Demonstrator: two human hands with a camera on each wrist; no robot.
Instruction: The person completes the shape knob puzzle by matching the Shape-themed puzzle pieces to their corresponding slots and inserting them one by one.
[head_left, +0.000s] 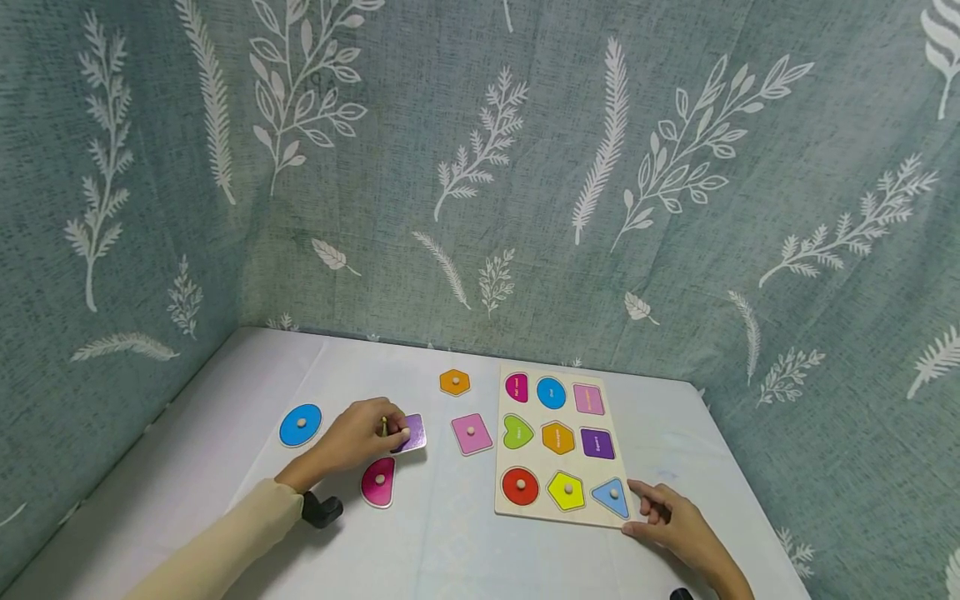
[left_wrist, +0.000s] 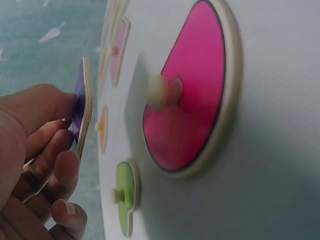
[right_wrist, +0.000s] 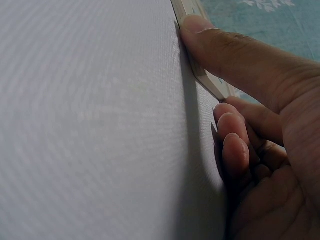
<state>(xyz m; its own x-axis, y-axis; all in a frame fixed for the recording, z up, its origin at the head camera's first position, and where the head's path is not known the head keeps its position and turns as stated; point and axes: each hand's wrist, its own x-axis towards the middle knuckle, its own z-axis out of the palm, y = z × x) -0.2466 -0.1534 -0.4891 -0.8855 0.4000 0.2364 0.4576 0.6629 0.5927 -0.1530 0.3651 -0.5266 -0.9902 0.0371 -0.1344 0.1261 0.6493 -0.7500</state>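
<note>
My left hand (head_left: 358, 435) pinches a purple square puzzle piece (head_left: 417, 432) by its knob, tilted and raised over the table. In the left wrist view the purple piece (left_wrist: 81, 112) appears edge-on at the thumb and fingertips. Under that hand lies a green heart piece (left_wrist: 125, 182), mostly hidden in the head view. A pink half-round piece (head_left: 378, 483) is just in front of it. My right hand (head_left: 678, 527) grips the near right corner of the wooden puzzle board (head_left: 534, 458), with the thumb (right_wrist: 207, 42) against its edge.
On the board sit a red circle (head_left: 520, 492), a yellow pentagon (head_left: 564, 498) and a light blue triangle (head_left: 609, 502). A blue round piece (head_left: 296, 429), an orange hexagon (head_left: 450, 387) and a pink rectangle (head_left: 467, 446) lie on the white table (head_left: 450, 550). Patterned cloth (head_left: 405, 167) hangs behind.
</note>
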